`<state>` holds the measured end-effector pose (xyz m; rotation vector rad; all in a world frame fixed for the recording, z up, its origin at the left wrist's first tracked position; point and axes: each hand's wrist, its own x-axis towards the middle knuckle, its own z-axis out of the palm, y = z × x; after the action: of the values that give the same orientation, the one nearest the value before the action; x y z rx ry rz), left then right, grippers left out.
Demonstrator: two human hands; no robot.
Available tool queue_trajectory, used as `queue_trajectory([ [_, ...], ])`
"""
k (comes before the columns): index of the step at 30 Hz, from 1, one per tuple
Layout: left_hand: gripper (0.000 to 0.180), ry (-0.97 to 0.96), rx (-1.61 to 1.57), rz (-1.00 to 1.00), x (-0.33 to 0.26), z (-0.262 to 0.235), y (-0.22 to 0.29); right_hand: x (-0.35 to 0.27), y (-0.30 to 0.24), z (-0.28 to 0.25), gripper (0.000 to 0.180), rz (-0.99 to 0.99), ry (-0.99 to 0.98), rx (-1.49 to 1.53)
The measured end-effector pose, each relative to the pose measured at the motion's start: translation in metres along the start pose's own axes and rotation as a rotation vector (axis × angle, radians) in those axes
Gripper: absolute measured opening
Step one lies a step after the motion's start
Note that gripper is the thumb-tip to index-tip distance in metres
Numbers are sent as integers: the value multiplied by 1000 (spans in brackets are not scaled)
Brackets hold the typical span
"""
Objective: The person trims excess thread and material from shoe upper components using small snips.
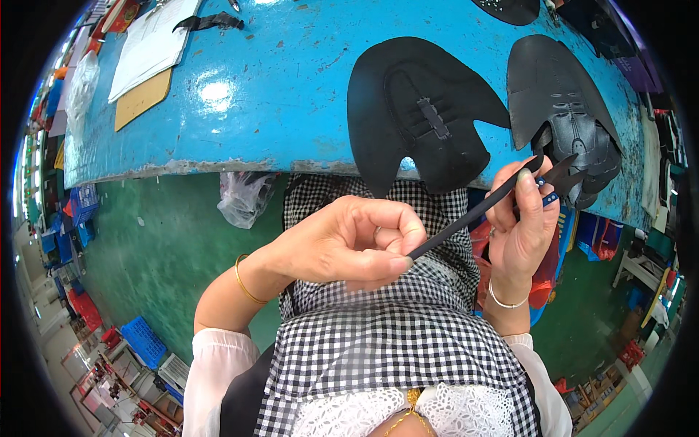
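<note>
- At lower left, on the green floor [167, 226]: blue plastic crate [143, 341], openwork sides.
- On the left part of the worktable [277, 87]: stack of white papers [156, 47], lying over a tan board [142, 103] whose lower end shows. Table surface blue, scuffed, worn along the near edge.
- Just right of the papers: crumpled black scrap [211, 22], flat on the table.
- Below the table edge: clear plastic bag [245, 200], bunched.
- Left of centre: left hand [357, 240], thumb and forefinger together, clamped on the lower end of the black strip; other fingers curled. Gold bracelet [247, 280] at the wrist.
- Centre, behind the hands: black shoe-upper piece [386, 116], laid flat on the table, small dark patch at its middle, two cut-outs on the near side.
- Centre, between the hands: black strip [470, 217], narrow, nearly straight, held in the air before the checked apron [393, 328], slanting up to the right.
- Right of centre: right hand [518, 237], thumb and fingers closed on the strip's upper end. Pale bracelet [507, 302] at the wrist.
- Same hand: cutting tool [562, 177], dark blades parted, pointing right.
- Far right, on the table: second shoe-upper piece [542, 80], black, folded, with row of slits.
</note>
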<state>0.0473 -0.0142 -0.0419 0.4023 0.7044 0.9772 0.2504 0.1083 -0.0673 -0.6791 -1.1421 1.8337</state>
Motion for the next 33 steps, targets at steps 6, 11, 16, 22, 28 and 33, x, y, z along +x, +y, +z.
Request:
queue_trajectory([
  [6,12,-22,185,156,1,-19,-16,4,1,2,11,-19,-32,10],
  [11,12,70,119,120,-2,-11,0,8,2,3,13,15,7,5],
  [16,15,346,615,186,-23,-6,50,12,1,5,11,3,65,16],
  [22,15,428,661,160,-53,-14,81,22,-2,-5,9,-20,202,88],
  [28,12,384,637,67,-84,-40,87,31,-2,-35,12,-72,220,66],
  [33,11,376,583,74,-104,-52,84,36,-8,-43,8,-98,348,55],
])
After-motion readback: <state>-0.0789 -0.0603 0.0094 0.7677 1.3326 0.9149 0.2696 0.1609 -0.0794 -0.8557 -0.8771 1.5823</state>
